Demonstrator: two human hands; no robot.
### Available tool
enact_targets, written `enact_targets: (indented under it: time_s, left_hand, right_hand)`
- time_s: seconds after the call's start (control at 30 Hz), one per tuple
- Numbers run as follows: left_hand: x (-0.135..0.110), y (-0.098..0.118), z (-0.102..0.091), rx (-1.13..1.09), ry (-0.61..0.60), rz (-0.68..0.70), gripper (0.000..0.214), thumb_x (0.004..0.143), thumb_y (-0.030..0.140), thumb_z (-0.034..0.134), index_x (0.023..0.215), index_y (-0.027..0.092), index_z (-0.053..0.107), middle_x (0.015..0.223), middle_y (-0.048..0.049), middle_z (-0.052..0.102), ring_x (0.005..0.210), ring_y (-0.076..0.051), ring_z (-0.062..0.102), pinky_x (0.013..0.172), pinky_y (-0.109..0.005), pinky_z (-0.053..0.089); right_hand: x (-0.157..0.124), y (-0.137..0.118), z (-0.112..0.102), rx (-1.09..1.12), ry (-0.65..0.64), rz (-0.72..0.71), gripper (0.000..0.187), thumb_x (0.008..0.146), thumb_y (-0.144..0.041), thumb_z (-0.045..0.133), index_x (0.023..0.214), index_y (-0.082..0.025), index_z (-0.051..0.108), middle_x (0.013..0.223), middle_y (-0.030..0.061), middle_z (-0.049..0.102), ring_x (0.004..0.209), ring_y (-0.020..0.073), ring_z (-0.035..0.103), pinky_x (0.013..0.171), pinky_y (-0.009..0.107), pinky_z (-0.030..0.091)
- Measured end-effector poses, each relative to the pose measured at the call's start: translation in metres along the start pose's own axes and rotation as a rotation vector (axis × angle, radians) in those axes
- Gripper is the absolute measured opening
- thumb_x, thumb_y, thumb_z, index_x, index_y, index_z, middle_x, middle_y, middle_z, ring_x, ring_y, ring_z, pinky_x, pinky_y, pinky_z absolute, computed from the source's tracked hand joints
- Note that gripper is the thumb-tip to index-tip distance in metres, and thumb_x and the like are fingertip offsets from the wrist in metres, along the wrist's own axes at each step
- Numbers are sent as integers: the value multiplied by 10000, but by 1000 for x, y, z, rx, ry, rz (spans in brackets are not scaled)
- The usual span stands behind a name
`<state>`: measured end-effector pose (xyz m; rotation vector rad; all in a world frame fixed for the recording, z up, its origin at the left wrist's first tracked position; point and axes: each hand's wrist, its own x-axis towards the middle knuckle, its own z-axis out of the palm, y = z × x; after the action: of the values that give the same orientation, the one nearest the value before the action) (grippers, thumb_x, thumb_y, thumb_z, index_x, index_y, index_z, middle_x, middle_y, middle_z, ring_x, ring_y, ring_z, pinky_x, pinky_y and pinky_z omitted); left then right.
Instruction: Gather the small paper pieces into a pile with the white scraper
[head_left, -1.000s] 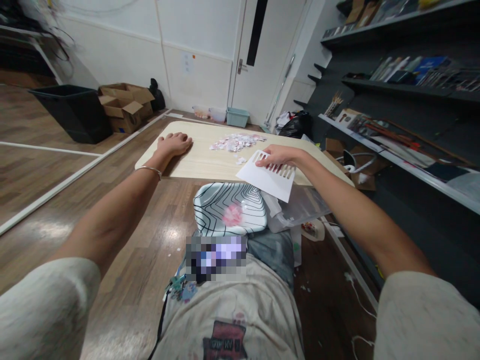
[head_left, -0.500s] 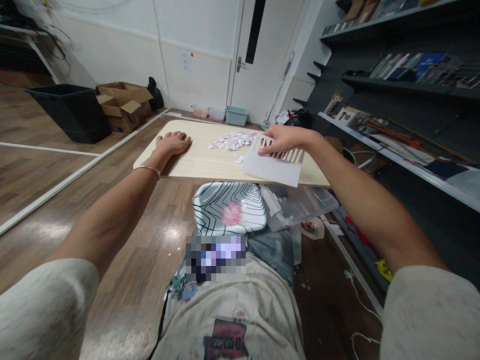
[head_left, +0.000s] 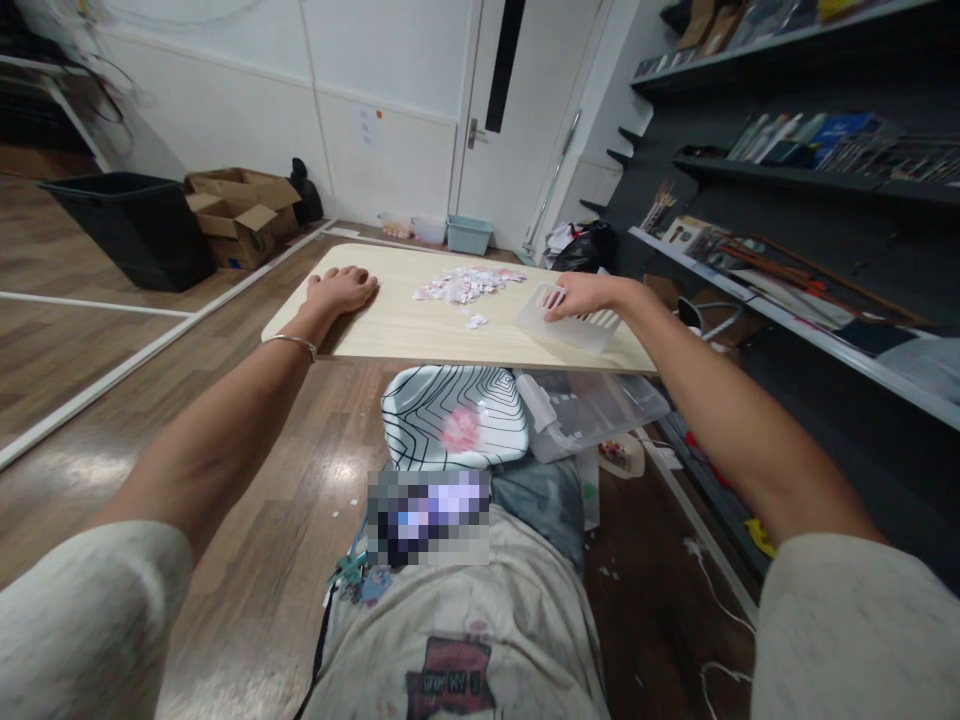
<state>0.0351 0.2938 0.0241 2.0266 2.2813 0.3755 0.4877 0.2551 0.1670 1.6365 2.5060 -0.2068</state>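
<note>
My left hand lies palm down on the left part of the pale wooden tabletop, fingers stretched out, holding nothing. At the right side, my right hand grips a white slotted plastic basket-like piece by its slotted part. This piece is tilted and rests on or just above the tabletop; which of the two I cannot tell. Between my hands, towards the far edge, lies a loose pile of small white and pinkish paper bits. A few stray paper bits sit nearer to me.
Below the table's near edge, a patterned tray with something pink in it is at my lap, beside a clear plastic box. A blurred-out phone lies on my lap. Dark shelves stand right; a black bin and cardboard boxes left.
My right hand has lowered and moved slightly right with the white slotted piece, which has tipped and now shows less of its flat face. My left hand stays in place.
</note>
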Motion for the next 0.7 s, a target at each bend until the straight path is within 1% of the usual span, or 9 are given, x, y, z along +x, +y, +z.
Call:
enact_targets:
  time_s: [0.1, 0.17, 0.27, 0.37, 0.47, 0.53, 0.6, 0.7]
  left_hand:
    - [1, 0, 0, -6, 3, -7, 815, 1222, 537, 317, 1835, 234, 760, 2040, -192, 600, 1850, -489, 545, 1495, -733, 440]
    - [3, -1, 1, -15, 2, 1, 807, 1222, 538, 333, 1827, 228, 768, 2035, -194, 607, 1852, -496, 546, 1500, -742, 440]
    - [5, -3, 2, -20, -3, 4, 816, 1225, 551, 334, 1832, 213, 762, 2042, -200, 597, 1867, -491, 536, 1510, -735, 433]
    - [8, -5, 4, -33, 14, 2, 806, 1217, 551, 361, 1822, 218, 778, 2009, -206, 637, 1840, -510, 562, 1496, -748, 442]
    - [8, -6, 5, -48, 38, 10, 789, 1199, 546, 392, 1800, 238, 802, 1958, -205, 694, 1793, -531, 604, 1467, -764, 464]
    - [7, -7, 5, -47, 37, 15, 796, 1196, 550, 382, 1798, 243, 803, 1962, -204, 689, 1794, -528, 604, 1462, -764, 468]
    - [7, -6, 4, -38, 24, 17, 810, 1199, 553, 361, 1809, 238, 791, 1993, -206, 655, 1822, -517, 580, 1474, -765, 457]
    - [6, -5, 3, -19, 1, 9, 828, 1202, 552, 339, 1822, 211, 770, 2025, -217, 614, 1856, -503, 550, 1496, -766, 436]
  right_hand:
    - [6, 1, 0, -23, -9, -28, 604, 877, -645, 1135, 1221, -171, 987, 1213, 144, 994, 1244, 411, 927, 1096, 418, 735]
    - [7, 1, 0, -36, -4, -27, 621, 882, -626, 1134, 1252, -150, 986, 1268, 159, 993, 1267, 416, 924, 1110, 414, 726]
    - [9, -3, 1, -75, 4, 7, 640, 920, -579, 1123, 1321, -102, 978, 1316, 189, 986, 1246, 419, 929, 1118, 421, 715]
    - [13, -7, 0, -123, 29, 49, 561, 977, -479, 1085, 1350, -77, 967, 1328, 205, 981, 1240, 405, 931, 1115, 401, 703]
    - [17, -9, -2, -144, 48, 76, 506, 1010, -403, 1045, 1382, -73, 950, 1322, 200, 978, 1230, 390, 930, 1089, 388, 703]
    - [19, -8, -4, -136, 42, 85, 508, 1020, -406, 1034, 1398, -79, 942, 1312, 190, 977, 1215, 386, 929, 1068, 391, 709]
    - [19, -7, -5, -128, 39, 88, 532, 1019, -448, 1036, 1397, -86, 939, 1305, 184, 974, 1210, 388, 925, 1055, 399, 714]
    - [20, -6, -4, -134, 62, 87, 618, 994, -537, 1059, 1398, -87, 930, 1289, 190, 967, 1207, 396, 918, 1040, 413, 717]
